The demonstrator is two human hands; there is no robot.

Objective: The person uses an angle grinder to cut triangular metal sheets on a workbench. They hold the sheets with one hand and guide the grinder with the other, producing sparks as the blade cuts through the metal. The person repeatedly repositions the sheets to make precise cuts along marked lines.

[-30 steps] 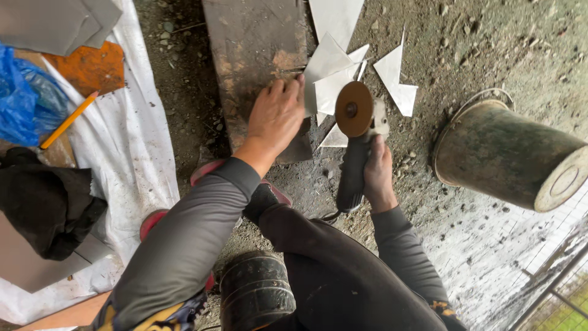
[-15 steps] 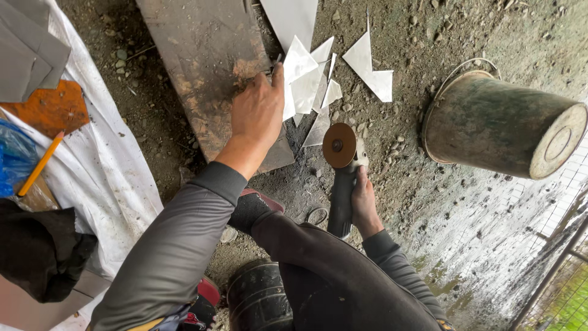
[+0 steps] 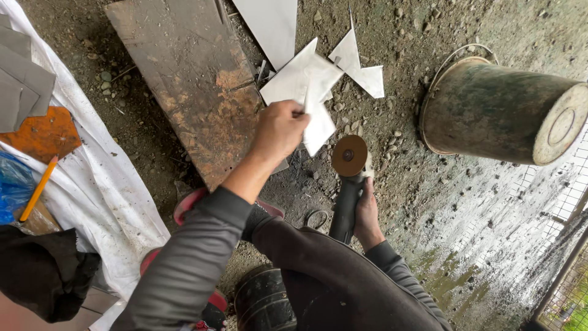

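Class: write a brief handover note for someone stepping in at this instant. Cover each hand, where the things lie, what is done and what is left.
Left hand: grips a white tile offcut above the rusty metal sheet.
Right hand: holds the angle grinder, disc up, clear of the tile.
Nearby: loose white scraps on the dirt, a bucket lying on its side.
Done: several pieces look cut.
Left: probably trimming the held piece; whether the disc spins cannot be told.
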